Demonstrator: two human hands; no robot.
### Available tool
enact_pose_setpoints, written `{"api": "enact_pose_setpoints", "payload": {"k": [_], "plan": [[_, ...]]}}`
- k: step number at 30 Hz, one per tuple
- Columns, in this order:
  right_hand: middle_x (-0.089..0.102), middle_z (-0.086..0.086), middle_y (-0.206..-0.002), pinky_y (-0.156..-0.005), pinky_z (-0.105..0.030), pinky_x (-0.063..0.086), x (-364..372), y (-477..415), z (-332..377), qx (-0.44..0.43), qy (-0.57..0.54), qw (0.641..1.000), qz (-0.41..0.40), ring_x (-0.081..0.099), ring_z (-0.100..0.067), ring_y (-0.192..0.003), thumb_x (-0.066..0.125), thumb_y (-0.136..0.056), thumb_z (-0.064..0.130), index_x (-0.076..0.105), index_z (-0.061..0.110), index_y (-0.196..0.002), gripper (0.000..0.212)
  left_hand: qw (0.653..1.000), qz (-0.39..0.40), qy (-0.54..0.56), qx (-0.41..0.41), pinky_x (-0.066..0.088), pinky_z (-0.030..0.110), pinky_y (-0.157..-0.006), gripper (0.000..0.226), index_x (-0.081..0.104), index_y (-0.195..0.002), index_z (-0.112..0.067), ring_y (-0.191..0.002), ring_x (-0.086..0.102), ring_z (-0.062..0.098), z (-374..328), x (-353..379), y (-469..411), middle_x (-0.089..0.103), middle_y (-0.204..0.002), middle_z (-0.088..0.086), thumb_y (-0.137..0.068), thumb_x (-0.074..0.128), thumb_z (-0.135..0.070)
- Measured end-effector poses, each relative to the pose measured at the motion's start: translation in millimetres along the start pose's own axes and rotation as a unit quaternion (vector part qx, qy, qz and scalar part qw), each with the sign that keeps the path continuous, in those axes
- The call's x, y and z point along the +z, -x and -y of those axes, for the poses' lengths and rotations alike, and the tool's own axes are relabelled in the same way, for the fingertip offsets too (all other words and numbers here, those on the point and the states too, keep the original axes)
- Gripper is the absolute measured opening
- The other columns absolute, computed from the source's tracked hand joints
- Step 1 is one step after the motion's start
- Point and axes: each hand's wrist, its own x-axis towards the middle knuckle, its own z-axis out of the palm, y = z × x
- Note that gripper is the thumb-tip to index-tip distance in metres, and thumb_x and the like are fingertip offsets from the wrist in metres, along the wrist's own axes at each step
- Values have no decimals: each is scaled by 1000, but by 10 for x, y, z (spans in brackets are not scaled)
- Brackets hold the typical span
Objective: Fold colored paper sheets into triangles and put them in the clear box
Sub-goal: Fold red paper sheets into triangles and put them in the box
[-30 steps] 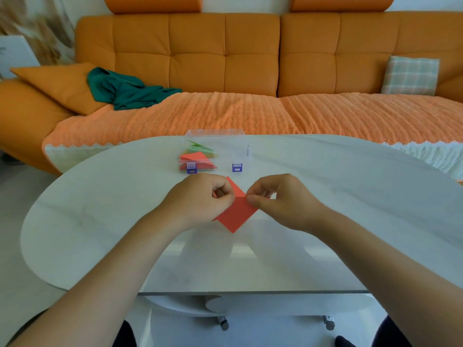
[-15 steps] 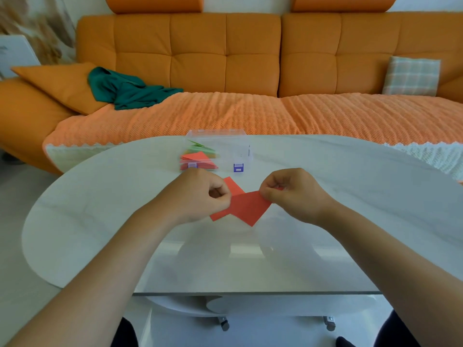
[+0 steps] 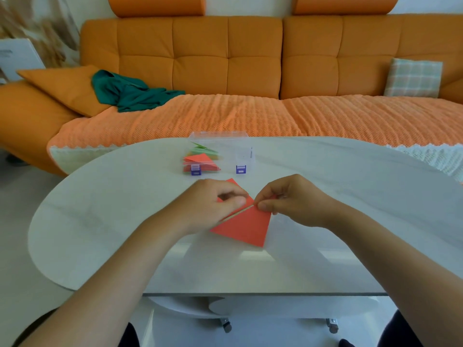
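Observation:
A red paper sheet [image 3: 246, 225] lies half folded on the white table [image 3: 100, 221], one flap raised along a diagonal crease. My left hand [image 3: 213, 205] pinches the paper at the left of the crease. My right hand [image 3: 290, 200] pinches the upper corner on the right. Behind them stands the clear box [image 3: 220, 152] with purple latches, its lid open. Red and green folded triangles [image 3: 200, 159] lie in its left half.
An orange sofa [image 3: 225, 71] runs behind the table, carrying a green cloth [image 3: 130, 92], an orange cushion [image 3: 62, 86] and a checked pillow [image 3: 413, 78]. The table's front edge [image 3: 250, 294] is close to my body.
The paper turned and spread wider toward me; a red flap now hangs lower right. My right hand shifted right then back toward the left hand. Both hands kept their pinch.

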Motion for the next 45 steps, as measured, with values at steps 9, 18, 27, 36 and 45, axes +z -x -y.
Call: {"api": "enact_pose_setpoints", "payload": {"k": [9,18,27,36,45], "plan": [[68,13,-102,-80,-33,55,80,1,-37,-49,-36,989,-136,65,-13,-82,70,-91,21,59,38,-119,35,980,-33,167,-105,47,19,-57,10,73,-84,-22,-60,62,6,1,122,-112,71,-72,-8,-91,69,-16],[47,11,-136,-91,-22,45,159,51,-94,-160,174,967,-92,53,-5,-120,72,-83,8,62,36,-106,38,904,-56,373,-200,50,20,-50,16,66,-106,-6,-63,69,13,43,155,-146,74,-81,6,-101,54,-14],[71,17,-97,-73,-13,46,191,34,14,-40,-7,988,-152,64,1,-88,73,-88,33,73,29,-86,4,893,6,421,-157,53,39,-100,31,66,-119,-7,-104,72,24,40,233,-163,75,-109,10,-89,73,-14],[75,-1,-78,-71,-30,57,140,10,49,66,-142,977,-148,72,-19,-74,76,-86,15,75,16,-85,2,906,19,401,-135,57,38,-85,27,69,-111,-11,-100,73,24,15,225,-158,76,-105,11,-88,55,-12],[74,-7,-83,-71,-33,59,125,27,77,64,-197,970,-124,70,-17,-70,72,-87,3,69,14,-99,17,931,-118,327,-109,59,27,-74,14,72,-105,-15,-89,74,18,25,336,-155,77,-94,2,-91,71,-16]]}}
